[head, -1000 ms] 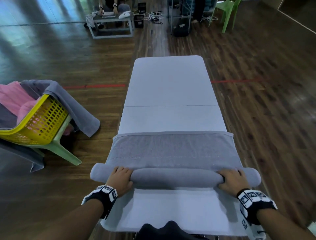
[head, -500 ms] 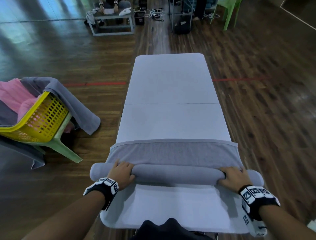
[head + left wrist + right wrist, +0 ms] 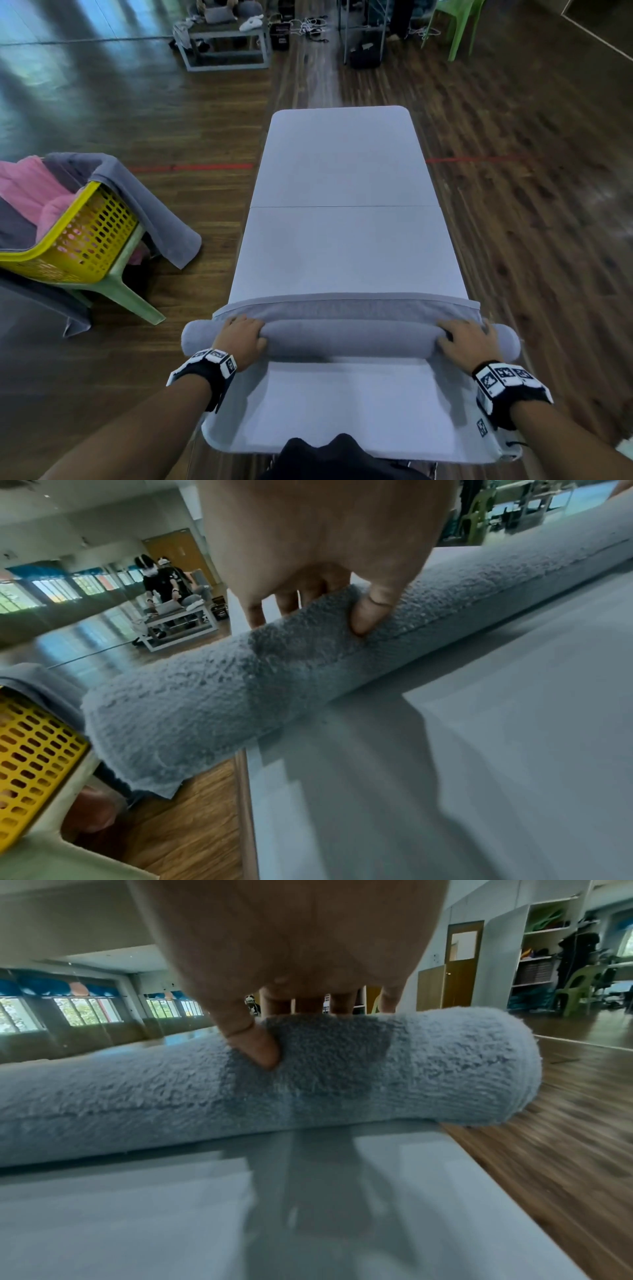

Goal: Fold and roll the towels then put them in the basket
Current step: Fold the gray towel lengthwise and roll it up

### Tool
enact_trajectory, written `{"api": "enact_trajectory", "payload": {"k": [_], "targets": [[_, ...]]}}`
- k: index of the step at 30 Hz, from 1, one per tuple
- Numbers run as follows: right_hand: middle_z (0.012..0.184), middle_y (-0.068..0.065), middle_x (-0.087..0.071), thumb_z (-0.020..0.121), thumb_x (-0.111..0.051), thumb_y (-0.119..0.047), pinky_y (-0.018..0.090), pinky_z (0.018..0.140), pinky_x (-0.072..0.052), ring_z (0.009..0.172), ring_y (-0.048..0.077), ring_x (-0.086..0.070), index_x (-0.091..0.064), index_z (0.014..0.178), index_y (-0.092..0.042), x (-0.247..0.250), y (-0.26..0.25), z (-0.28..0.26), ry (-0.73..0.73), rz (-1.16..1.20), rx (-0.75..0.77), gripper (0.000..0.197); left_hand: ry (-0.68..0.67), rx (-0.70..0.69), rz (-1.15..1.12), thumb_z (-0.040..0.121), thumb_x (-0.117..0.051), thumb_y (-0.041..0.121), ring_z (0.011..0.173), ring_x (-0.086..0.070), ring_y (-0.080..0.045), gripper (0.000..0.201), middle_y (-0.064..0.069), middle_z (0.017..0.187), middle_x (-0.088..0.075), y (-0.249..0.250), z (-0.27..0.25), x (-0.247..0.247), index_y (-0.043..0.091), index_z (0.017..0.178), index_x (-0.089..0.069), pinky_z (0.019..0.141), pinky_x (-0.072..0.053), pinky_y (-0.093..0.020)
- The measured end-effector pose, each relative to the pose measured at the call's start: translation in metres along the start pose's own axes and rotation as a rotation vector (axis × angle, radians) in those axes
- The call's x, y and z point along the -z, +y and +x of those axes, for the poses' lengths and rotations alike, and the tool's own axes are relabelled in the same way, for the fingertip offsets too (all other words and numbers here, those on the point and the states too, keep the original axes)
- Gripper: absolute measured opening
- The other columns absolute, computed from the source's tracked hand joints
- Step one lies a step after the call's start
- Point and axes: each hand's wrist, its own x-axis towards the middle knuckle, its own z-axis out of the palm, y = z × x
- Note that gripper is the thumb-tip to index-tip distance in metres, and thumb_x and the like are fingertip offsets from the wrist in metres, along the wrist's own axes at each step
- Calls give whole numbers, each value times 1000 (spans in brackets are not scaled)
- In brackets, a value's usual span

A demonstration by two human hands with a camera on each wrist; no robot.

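Rolled further up the table (image 3: 342, 246) now, the grey towel (image 3: 346, 337) leaves just a narrow flat strip, left hand (image 3: 239, 341) and right hand (image 3: 467, 342) with fingers curled over each end, keeping the roll tight.

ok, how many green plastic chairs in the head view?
2: one green chair left of the table, carrying the yellow basket; another far right. More may be out of view.

Large open hall or studio used as a workroom: dark wood-plank floor (image 3: 102, 113) with red tape line (image 3: 191, 167), long window row (image 3: 85, 1011), wall shelving (image 3: 544, 950), green plastic chairs (image 3: 459, 24), folding counter (image 3: 342, 192), a second low table (image 3: 226, 41) with cables.
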Motion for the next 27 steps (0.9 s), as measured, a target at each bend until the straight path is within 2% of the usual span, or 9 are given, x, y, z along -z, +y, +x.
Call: {"api": "enact_trajectory", "payload": {"k": [3,6,9,11,16,18,22,24,27], "targets": [[132,-15,-52,91,-45,-50,49,112,-13,129,12,-42,-49,127,-39,-4,1,2,-25,81,19,38,-30,-11,-47,83,-22,53,131,-38,-22,69,-1,142,-45,1,3,-1,19,142,-36,114,-20,-42],[129,-16,-54,75,-50,-60,46,111,-14,126,11,-45,-49,127,-39,-20,6,-15,-124,28,74,56,-116,-79,8,81,-47,48,132,-38,-21,68,-2,143,-44,2,-12,-14,19,142,-36,114,-21,-39],[109,-16,-66,61,-37,-62,40,104,-23,113,10,-55,-59,108,-43,-19,8,-24,-144,-29,106,56,-108,-106,22,73,-32,45,114,-52,-21,57,0,121,-60,0,-17,-22,23,120,-54,102,-32,-34],[108,-13,-67,70,-47,-59,41,105,-21,113,11,-55,-59,111,-44,-6,3,-18,-212,-40,88,45,-136,-74,16,73,-25,43,115,-52,-22,55,0,120,-60,-1,-11,-17,23,116,-54,104,-28,-36],[152,-13,-33,95,-36,-52,49,114,-12,138,8,-29,-32,143,-37,9,2,8,-89,-20,-5,51,-92,101,101,87,5,56,144,-14,-22,77,-1,158,-16,-9,5,-7,18,152,-10,116,-6,-46],[155,-14,-23,91,-40,-61,50,112,-3,143,9,-19,-22,148,-36,10,7,9,-163,-20,1,65,-162,93,97,94,-12,59,146,-8,-22,72,-1,159,-9,-15,2,-8,18,152,-4,117,-6,-44],[141,-11,-49,83,-54,-39,43,107,-28,129,13,-44,-38,139,-36,3,10,6,-169,-105,50,58,-137,73,126,96,-39,27,133,-36,-24,57,-4,148,-36,-7,0,-8,15,148,-21,109,-26,-37],[123,0,-63,83,-53,-32,37,92,-44,111,23,-57,-51,124,-28,3,-2,8,-191,-38,26,42,-141,132,64,95,-40,28,119,-49,-28,47,-8,135,-51,7,5,-4,13,139,-35,99,-38,-36],[112,12,-64,87,-54,-36,34,78,-44,102,33,-59,-50,116,-17,4,-35,6,-298,36,-7,35,-223,235,-81,95,-41,29,113,-54,-33,36,-13,125,-57,45,15,10,12,126,-48,90,-43,-36]]}}
